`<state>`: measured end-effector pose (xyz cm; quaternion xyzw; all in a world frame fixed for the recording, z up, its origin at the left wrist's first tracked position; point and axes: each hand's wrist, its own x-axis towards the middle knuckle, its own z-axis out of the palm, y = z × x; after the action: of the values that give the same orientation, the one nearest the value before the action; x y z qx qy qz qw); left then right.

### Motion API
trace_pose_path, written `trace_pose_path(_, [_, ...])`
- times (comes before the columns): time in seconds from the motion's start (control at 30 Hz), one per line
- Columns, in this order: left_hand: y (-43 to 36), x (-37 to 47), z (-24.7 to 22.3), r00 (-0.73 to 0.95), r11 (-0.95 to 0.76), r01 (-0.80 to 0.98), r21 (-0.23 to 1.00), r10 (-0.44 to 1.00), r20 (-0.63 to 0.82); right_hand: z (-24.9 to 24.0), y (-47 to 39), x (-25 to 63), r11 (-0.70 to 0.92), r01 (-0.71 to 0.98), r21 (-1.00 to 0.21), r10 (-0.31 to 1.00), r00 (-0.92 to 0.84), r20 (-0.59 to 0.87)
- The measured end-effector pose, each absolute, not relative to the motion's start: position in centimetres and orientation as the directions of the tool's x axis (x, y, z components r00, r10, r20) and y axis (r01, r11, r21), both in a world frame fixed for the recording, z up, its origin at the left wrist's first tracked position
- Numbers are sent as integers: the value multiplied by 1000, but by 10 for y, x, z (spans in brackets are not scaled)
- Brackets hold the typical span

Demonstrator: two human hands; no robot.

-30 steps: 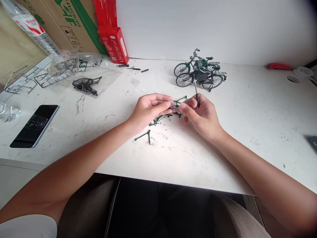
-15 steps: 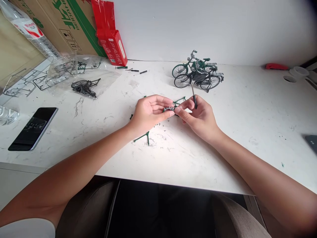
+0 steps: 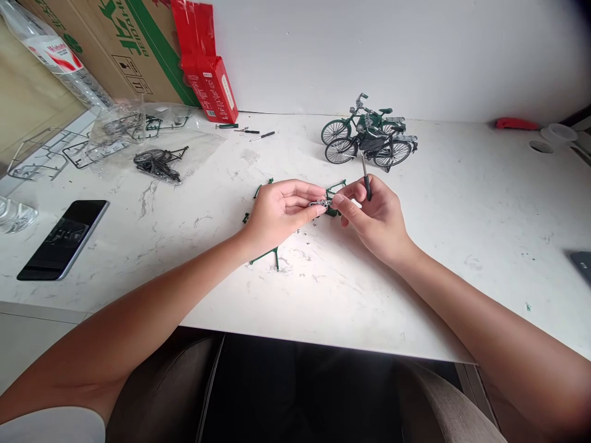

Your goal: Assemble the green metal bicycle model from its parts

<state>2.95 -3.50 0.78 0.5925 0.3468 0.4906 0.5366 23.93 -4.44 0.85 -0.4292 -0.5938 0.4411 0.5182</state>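
Between the fingertips of my left hand (image 3: pixel 281 212) is a small silver metal part (image 3: pixel 319 203). The thumb and forefinger of my right hand (image 3: pixel 373 215) pinch at the part's right end. A small black-handled screwdriver (image 3: pixel 367 186) also rests in my right hand, its shaft pointing up and away. Green frame pieces lie on the table around my hands, one a green fork-shaped piece (image 3: pixel 276 251) below my left wrist. Tiny bits (image 3: pixel 307 242) are scattered just below the fingers.
Two model bicycles (image 3: pixel 369 138) stand behind my hands. Small tools (image 3: pixel 262 136), a red packet (image 3: pixel 212 89) and plastic bags with black parts (image 3: pixel 159 165) lie at the back left. A phone (image 3: pixel 63 240) is on the left, near a clear cup (image 3: pixel 16 215).
The silver part has turned slightly between my fingers. My right hand and the screwdriver have shifted a little to the right.
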Motion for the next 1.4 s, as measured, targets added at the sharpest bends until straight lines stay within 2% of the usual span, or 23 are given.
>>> trace_pose_path(0.3, [-28,29,6,281,-2,-271,963,956,81,11,-43,239,179,-29,-983,970,-160,181])
trace_pose_path(0.63, [-29,28,12,288,142,-395,908,957,-24,8,-41,238,202,-67,-977,962,-171,211])
trace_pose_path(0.83, [-28,28,12,283,155,-416,896,958,-34,7,-40,236,264,-38,-964,954,-138,267])
trace_pose_path(1.4, [-28,28,13,271,141,-390,910,962,-33,7,-42,236,238,-24,-971,954,-183,239])
